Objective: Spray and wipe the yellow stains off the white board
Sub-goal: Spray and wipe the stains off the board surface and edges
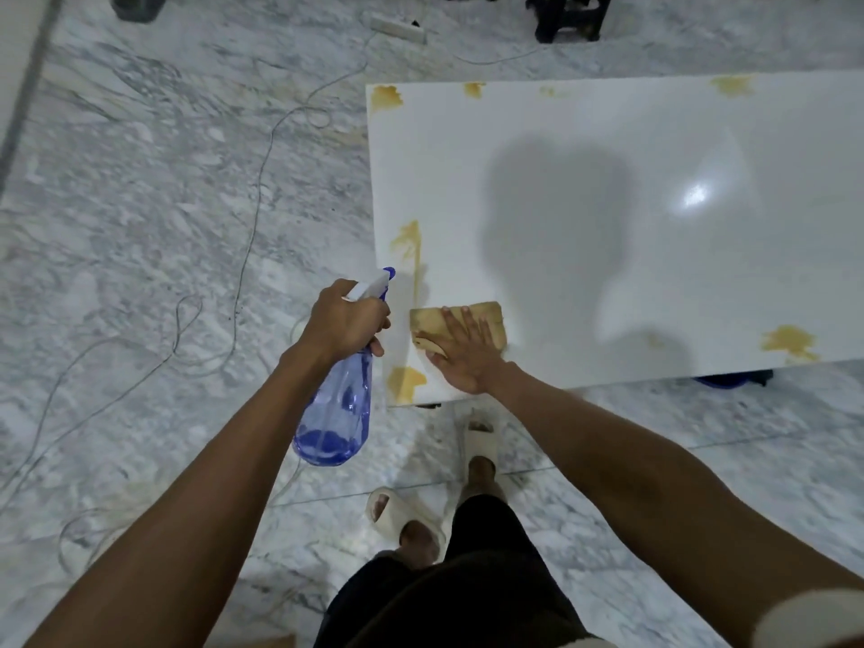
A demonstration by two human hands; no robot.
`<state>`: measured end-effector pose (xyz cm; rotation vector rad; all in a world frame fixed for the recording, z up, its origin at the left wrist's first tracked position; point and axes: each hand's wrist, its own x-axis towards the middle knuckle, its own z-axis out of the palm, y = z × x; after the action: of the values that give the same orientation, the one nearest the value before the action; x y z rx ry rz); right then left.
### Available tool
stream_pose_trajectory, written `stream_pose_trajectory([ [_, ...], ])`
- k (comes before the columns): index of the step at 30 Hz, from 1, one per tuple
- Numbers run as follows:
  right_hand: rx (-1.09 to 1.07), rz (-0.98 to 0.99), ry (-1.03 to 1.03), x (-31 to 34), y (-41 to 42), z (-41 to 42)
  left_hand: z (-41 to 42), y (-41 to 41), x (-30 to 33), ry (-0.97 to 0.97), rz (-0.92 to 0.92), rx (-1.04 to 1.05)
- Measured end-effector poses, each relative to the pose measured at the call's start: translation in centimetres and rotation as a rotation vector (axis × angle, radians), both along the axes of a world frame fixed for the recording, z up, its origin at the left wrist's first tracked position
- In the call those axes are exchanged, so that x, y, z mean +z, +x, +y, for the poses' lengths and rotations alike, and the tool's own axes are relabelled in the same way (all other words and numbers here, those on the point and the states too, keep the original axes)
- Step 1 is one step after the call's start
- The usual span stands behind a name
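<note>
**Cloth pressed flat, bottle gripped**

Blue spray bottle [337, 409] is gripped at the neck by left hand [345, 320], just off the white board [608, 217]. Yellowed cloth [486, 320] is pressed by right hand [467, 355], fingers straight, near board's left corner. Yellow stains [406, 381] are seen along board edges.

No text, label, brand, number or sign can be read anywhere in the view. The spray bottle [337, 404], held at about seven o'clock from the white board [608, 226], is seen to carry no legible marking.
</note>
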<state>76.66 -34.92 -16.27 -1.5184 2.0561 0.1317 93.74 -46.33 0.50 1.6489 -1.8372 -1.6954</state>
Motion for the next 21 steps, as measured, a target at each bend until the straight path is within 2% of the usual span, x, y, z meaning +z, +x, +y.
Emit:
stream_pose_trajectory([
  [2,-0.140,-0.228,0.013,2.8,-0.3,-0.6,1.7,0.5,0.9,0.014,-0.002,-0.022],
  [6,-0.727,-0.822,-0.137,9.1,-1.1,-0.3,4.1,0.6,2.7,0.017,0.005,-0.014],
  [10,-0.949,-1.151,-0.253,10.6,-2.9,0.3,5.3,-0.5,4.5,0.002,0.005,0.002],
  [15,-0.981,-1.612,-0.359,13.5,-3.9,0.1,5.5,-2.3,6.5,-0.020,0.017,0.030],
  [21,-0.935,-1.718,-0.367,17.4,-2.6,-2.5,5.0,-2.4,9.2,-0.105,0.064,0.021],
])
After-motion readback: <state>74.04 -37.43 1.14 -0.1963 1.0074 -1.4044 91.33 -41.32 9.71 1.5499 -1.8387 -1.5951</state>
